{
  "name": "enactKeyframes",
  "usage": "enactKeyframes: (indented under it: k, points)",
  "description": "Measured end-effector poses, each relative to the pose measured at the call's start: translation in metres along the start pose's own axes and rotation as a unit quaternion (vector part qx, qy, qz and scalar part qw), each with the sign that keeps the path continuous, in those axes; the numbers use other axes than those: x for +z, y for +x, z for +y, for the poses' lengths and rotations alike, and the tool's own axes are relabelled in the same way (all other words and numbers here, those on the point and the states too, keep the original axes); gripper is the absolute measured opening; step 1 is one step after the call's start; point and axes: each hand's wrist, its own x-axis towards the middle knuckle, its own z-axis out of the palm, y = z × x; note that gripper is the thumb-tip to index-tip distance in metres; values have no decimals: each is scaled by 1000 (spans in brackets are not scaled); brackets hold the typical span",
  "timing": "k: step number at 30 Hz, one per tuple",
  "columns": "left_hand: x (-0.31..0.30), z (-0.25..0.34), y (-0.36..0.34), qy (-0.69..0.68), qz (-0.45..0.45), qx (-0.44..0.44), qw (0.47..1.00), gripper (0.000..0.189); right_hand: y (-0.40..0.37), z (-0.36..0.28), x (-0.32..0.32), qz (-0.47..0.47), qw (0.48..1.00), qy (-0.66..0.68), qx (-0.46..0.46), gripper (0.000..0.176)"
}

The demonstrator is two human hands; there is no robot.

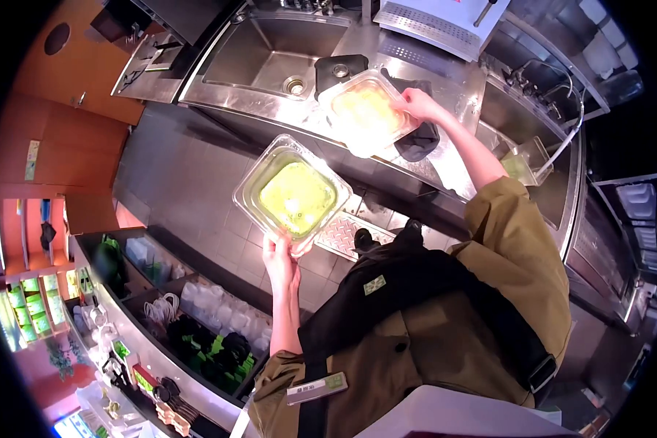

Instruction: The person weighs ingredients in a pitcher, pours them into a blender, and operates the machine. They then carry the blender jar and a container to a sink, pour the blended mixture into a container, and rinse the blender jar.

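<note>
My left hand (pixel 283 252) grips the near edge of a clear square container (pixel 292 191) with bright green contents, held over the floor. At the counter, my right hand (pixel 418 104) holds the right edge of another clear container (pixel 369 109), whose pale orange contents are washed out by glare. This second container is over the counter's front edge, close to a black lid-like piece (pixel 341 71) and a dark object (pixel 418 142) partly behind it. The two containers are apart.
A steel sink (pixel 277 52) lies at the upper left of the counter, a second sink (pixel 533 135) with a hose tap at the right. A machine with a drip grate (pixel 431 29) stands behind. Lower left, an open compartment unit (pixel 219 310) holds cups and black-green items.
</note>
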Motion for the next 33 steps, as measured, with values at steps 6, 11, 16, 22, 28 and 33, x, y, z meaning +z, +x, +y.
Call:
enactKeyframes:
  k: [6,11,16,22,28,33]
  points:
    - [-7,-30,62,-43,-32,-7,999,5,-12,-12,10,290,946,-131,-60,31]
    - [9,-30,81,-71,-104,-28,992,9,-45,-66,4,169,975,106,-99,25]
    - [23,-28,93,-127,-155,-36,979,14,-55,-118,65,95,982,82,-141,30]
    - [33,-14,95,-131,-186,-35,973,17,-52,-121,84,149,968,9,-201,33]
    - [47,8,85,-101,-148,-58,982,18,-54,-115,89,134,966,75,-209,40]
    - [38,4,93,-48,-133,3,990,27,-79,-129,99,134,968,87,-195,45]
